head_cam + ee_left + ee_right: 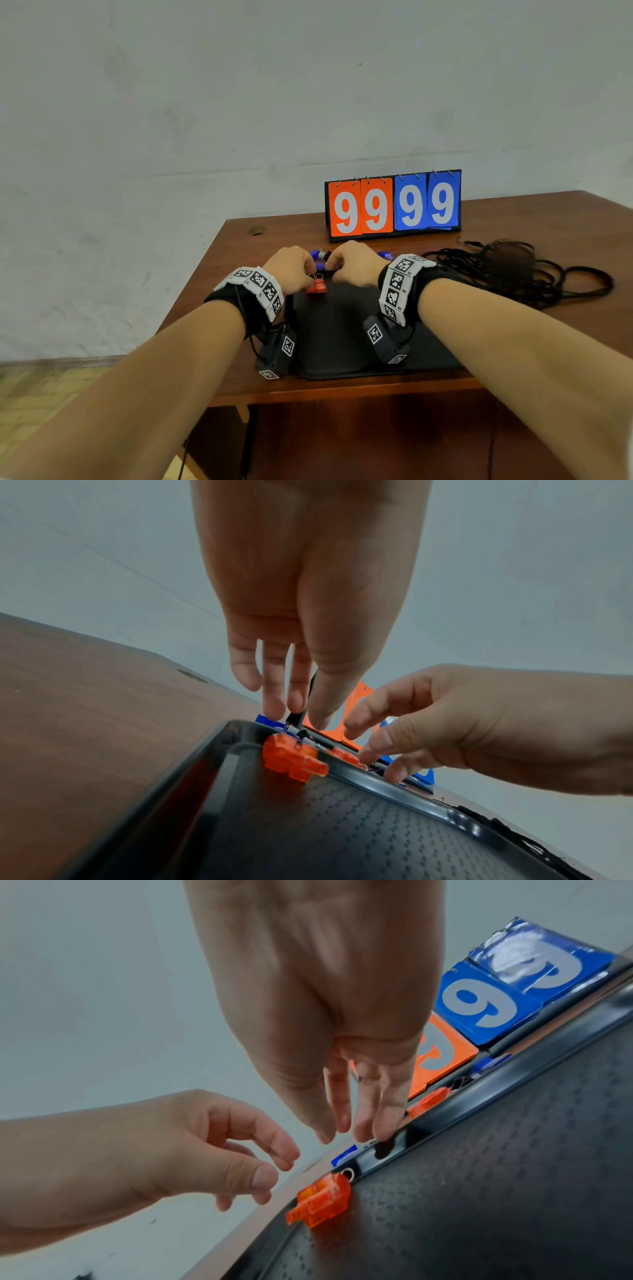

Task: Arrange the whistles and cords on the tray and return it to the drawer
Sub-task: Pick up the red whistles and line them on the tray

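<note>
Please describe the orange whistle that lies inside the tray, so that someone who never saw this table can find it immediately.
On the wooden table, find the black tray in front of the scoreboard showing 9999. The orange whistle lies in the tray's far left corner, between the two hands. The other whistles, blue and orange, lie beyond the far rim, outside the tray.

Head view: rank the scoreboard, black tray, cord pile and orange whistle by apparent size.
1. black tray, partly hidden by wrists
2. cord pile and scoreboard: too alike to rank
3. orange whistle
</note>
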Available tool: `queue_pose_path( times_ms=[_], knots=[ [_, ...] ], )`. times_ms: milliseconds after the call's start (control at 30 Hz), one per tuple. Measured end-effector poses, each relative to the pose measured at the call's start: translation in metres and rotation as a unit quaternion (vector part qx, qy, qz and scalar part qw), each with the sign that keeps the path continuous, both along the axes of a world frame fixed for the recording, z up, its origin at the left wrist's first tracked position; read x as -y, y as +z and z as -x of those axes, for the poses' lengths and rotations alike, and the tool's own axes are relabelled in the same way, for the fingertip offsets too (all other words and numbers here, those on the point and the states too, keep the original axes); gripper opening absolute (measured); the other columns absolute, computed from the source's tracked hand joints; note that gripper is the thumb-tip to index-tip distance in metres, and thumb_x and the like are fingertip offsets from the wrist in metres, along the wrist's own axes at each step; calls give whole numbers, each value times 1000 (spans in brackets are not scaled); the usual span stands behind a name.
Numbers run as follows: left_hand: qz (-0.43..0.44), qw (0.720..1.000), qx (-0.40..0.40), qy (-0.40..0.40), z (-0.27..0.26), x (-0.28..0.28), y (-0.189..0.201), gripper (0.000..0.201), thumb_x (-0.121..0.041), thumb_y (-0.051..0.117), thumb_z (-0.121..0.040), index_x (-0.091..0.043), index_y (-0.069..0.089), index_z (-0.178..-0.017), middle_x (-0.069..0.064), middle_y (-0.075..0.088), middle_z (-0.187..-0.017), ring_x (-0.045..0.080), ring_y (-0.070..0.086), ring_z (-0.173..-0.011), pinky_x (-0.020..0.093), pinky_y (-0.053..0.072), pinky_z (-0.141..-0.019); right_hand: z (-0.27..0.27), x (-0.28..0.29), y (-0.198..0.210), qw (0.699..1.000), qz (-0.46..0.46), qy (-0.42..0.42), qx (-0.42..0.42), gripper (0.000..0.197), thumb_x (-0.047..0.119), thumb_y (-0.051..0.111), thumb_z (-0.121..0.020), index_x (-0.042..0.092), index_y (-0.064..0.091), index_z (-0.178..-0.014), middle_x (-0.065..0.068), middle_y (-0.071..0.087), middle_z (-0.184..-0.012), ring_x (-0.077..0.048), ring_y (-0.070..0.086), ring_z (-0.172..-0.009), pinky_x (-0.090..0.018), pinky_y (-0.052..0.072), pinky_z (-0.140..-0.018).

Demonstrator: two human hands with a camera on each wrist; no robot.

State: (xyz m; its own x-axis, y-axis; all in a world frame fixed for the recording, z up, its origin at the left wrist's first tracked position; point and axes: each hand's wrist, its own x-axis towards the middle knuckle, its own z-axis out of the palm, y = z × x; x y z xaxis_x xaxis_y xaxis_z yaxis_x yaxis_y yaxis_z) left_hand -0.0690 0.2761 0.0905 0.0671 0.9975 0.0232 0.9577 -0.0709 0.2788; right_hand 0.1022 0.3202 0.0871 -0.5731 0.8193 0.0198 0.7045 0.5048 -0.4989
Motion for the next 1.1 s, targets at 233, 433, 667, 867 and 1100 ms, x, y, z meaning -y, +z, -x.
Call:
queue_pose_path(
  times_ms=[233, 433, 667, 867, 1100],
  knots=[
    [-6, 1000, 16, 7, -25, 1, 17, 17, -20, 67, -89, -19, 70, -106, 0, 67, -114, 17, 63, -101, 35, 53, -93, -41, 1, 17, 999, 5, -46, -19, 27, 8, 65, -90, 14, 68, -116, -1, 65, -118, -12, 60, -101, -27, 52, -89],
    [-7, 1000, 6, 9, -48, -9, 18, 18, -17, 66, -90, -16, 71, -107, 1, 69, -112, 18, 64, -99, 32, 52, -90, -77, -14, 15, 992, 15, -114, -60, 21, 7, 66, -89, 16, 70, -107, -3, 66, -114, -16, 62, -101, -36, 56, -92],
    [10, 1000, 6, 24, -64, -39, 14, 22, -14, 62, -92, -15, 70, -112, 3, 68, -117, 19, 63, -105, 32, 52, -95, -92, -37, 6, 987, 36, -135, -85, 23, 8, 66, -88, 15, 70, -109, -3, 65, -113, -17, 62, -100, -33, 56, -91],
    [38, 999, -2, 33, -76, -73, 4, 29, -13, 59, -93, -15, 67, -121, 4, 64, -125, 21, 60, -113, 33, 50, -98, -90, -62, 1, 990, 27, -135, -42, 32, 1, 58, -91, 16, 66, -119, -4, 62, -126, -19, 58, -116, -31, 50, -98],
    [78, 997, -13, 13, -95, -109, -9, 39, -17, 58, -93, -18, 59, -133, 2, 62, -129, 20, 58, -115, 30, 47, -92, -101, -88, -6, 991, 60, -122, -7, 39, 2, 58, -90, 16, 62, -126, -4, 59, -131, -19, 54, -120, -32, 47, -101]
  ],
)
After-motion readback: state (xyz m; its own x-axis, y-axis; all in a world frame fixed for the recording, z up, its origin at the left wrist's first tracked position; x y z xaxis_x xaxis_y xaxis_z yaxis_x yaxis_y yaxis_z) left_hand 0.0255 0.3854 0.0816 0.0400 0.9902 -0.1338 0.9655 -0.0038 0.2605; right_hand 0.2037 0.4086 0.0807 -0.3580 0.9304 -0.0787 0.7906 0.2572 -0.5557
